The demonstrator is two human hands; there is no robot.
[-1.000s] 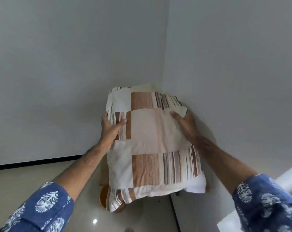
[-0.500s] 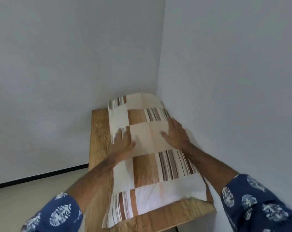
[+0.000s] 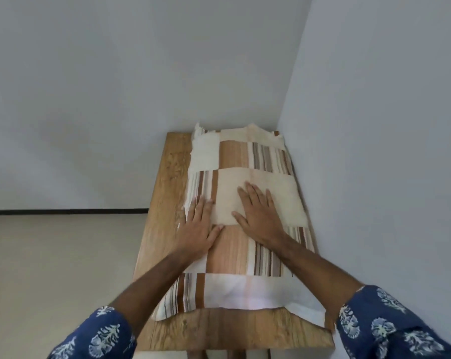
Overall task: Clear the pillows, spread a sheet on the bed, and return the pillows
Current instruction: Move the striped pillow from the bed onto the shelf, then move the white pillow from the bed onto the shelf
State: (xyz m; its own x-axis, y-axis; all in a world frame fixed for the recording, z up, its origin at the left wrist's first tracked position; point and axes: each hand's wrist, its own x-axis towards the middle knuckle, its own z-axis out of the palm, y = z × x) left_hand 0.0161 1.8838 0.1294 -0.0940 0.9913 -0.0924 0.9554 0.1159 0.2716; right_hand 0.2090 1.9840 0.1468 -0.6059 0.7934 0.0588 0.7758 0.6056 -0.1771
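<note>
A pillow (image 3: 242, 257) in a patchwork cover of cream, tan and brown stripes lies flat along a wooden table (image 3: 165, 198) in the room's corner. My left hand (image 3: 198, 226) presses flat on the pillow's left side with straight fingers. Beside it, my right hand (image 3: 260, 213) lies flat near the pillow's middle, fingers spread. A second pillow may lie under the top one, but I cannot tell. Neither the bed nor a sheet is in view.
Grey walls (image 3: 115, 86) meet in the corner right behind and to the right of the table. Pale floor (image 3: 58, 268) stretches to the left, with a dark skirting line at the wall's foot.
The pillow went from held upright by its sides to lying flat on the wooden table. Both hands moved from its edges onto its top and now press it down.
</note>
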